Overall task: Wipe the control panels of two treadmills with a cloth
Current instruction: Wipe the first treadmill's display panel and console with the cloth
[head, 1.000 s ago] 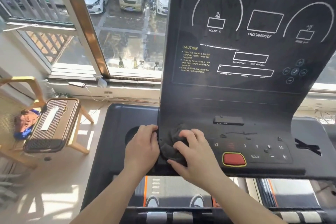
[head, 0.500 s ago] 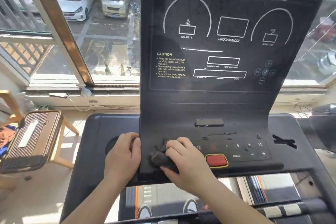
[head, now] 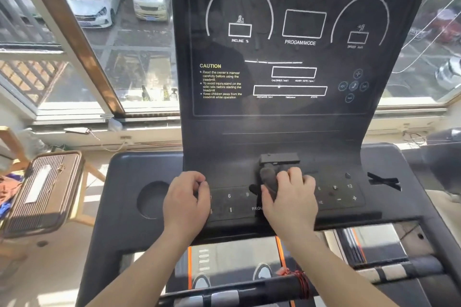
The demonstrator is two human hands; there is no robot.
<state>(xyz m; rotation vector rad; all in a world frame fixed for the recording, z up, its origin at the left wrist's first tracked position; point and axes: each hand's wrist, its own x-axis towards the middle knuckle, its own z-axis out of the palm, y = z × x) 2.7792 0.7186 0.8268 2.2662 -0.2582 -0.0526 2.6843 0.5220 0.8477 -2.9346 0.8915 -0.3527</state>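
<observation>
Well inside panel (head: 287, 142) edges, right hand (head: 290, 200) grips cloth (head: 269, 178)

You have one view only, from the camera on your head. It looks forward and down, close over the treadmill's control panel (head: 294, 129), which fills the centre and upper right of the frame. Your left hand (head: 185, 203) and right hand (head: 291, 204) sit low in the centre, forearms entering from the bottom edge. The window (head: 139, 62) takes the upper left; the wide lens bends the edges.
</observation>
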